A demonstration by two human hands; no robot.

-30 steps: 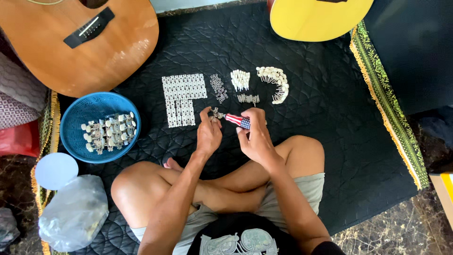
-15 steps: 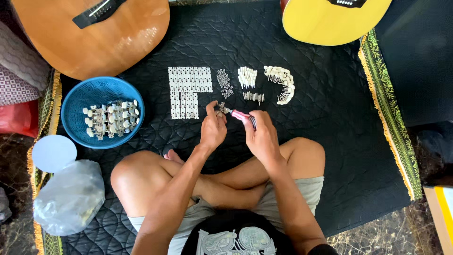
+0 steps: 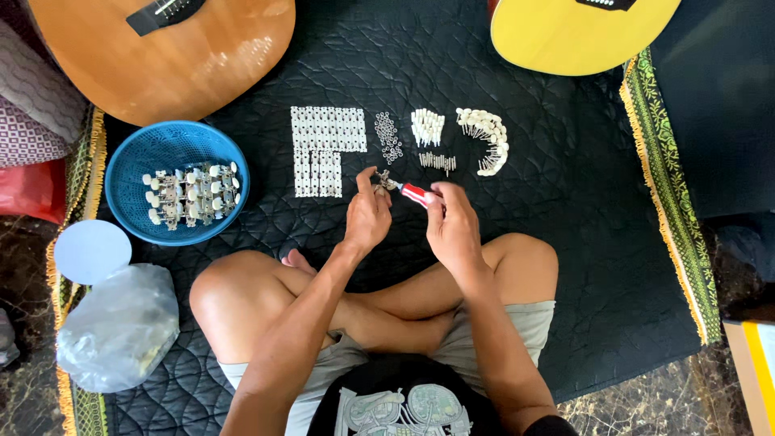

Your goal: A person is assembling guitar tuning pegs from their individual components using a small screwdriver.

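Bright, even daylight fills the scene, and shadows stay soft and short. A broad white glare lies across the glossy orange-brown wooden guitar body (image 3: 169, 56), and the black quilted mat (image 3: 565, 210) shows a faint sheen on its stitched ridges. The centre is sharp, down to the rows of small white parts (image 3: 323, 149). The left hand (image 3: 367, 220) is slightly soft. The corners look dimmer and less crisp.

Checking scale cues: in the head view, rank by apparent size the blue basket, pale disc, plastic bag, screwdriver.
1. Blue basket
2. Plastic bag, close behind; it may lie nearer the camera, so unsure
3. Pale disc
4. Screwdriver, partly hidden in the right hand
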